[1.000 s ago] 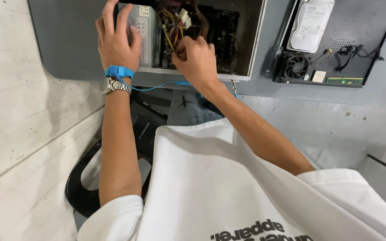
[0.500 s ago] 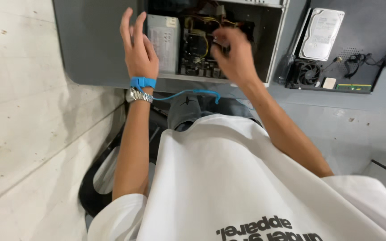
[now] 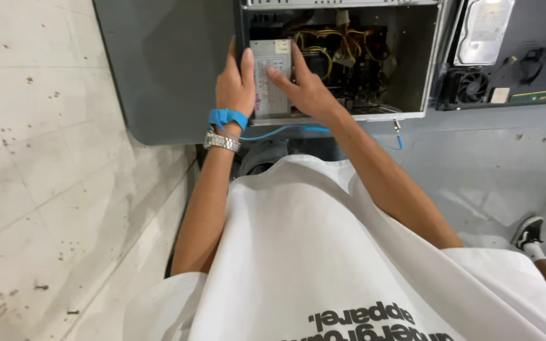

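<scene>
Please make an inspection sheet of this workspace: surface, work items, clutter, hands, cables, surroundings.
Surface: grey table, bare part at left.
Work items: open computer case; grey power supply inside.
Clutter: hard drive, small fan beside case.
Hands: left hand and right hand both on power supply.
Cables: yellow wires in case; blue wrist strap with cord.
Surroundings: tiled floor; a shoe at right.

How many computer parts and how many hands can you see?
Hands: 2, the left hand and right hand, both on the power supply
Power supply: 1
Open computer case: 1
Hard drive: 1
Fan: 1
Total: 6
</scene>
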